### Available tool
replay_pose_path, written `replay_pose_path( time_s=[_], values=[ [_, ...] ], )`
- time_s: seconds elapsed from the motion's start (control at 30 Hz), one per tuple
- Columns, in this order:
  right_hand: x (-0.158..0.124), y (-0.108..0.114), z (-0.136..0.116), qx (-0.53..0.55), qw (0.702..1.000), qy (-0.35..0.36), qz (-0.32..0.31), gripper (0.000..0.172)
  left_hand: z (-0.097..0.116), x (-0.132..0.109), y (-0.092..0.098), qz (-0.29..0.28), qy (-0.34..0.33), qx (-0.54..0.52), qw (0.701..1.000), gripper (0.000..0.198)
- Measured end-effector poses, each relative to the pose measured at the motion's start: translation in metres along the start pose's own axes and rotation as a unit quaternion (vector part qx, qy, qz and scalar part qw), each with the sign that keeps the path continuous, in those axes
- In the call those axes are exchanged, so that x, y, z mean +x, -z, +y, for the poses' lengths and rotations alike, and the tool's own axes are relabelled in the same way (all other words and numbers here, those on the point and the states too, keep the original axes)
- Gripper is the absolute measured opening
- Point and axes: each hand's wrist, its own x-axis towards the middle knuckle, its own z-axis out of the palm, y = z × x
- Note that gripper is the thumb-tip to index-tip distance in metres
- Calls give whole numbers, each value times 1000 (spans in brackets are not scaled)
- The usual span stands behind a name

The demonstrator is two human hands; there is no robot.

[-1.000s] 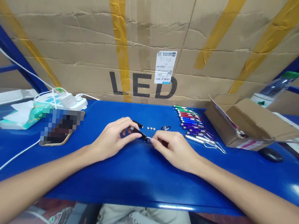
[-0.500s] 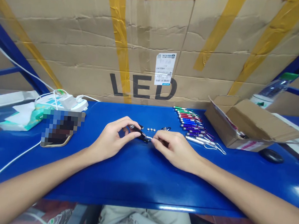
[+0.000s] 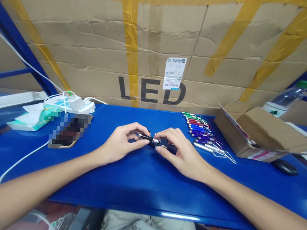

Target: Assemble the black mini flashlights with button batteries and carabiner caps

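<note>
A small black pen-shaped torch [image 3: 148,139] lies level between my two hands over the blue table [image 3: 137,178]. My left hand [image 3: 121,142] pinches its dark left end with thumb and fingers. My right hand [image 3: 178,151] arches over its silver right end, fingertips closed on it. The small round cells that lay behind it are hidden by my right hand. A row of several coloured mini torches [image 3: 199,131] with key rings lies to the right of my right hand.
An open cardboard box [image 3: 259,133] sits at the right, with a black mouse [image 3: 284,166] beside it and a plastic bottle [image 3: 288,98] behind. At the left are a white power strip [image 3: 68,104], a phone [image 3: 66,132], tissues [image 3: 32,118] and a white cable [image 3: 23,157]. A cardboard wall marked LED stands behind.
My right hand has moved left and up over the torch's right end, covering the round cells. The torch has turned from slanted to nearly level. The camera has shifted slightly.
</note>
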Motion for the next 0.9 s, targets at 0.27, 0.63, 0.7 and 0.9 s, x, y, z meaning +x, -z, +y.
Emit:
replay_pose_path(
  time_s=[0.27,0.63,0.7,0.9],
  values=[
    [2,0,4,35,999,-20,34,9,3,-1,-1,-26,-38,113,993,24],
    [0,9,4,72,994,-65,-45,19,-12,1,11,-92,-114,377,915,27],
    [-2,9,-2,27,994,-19,-107,13,-14,1,11,-94,-113,389,909,26],
    [-1,12,-6,-69,979,14,-193,11,-10,4,12,-73,-95,361,925,22]
  ],
)
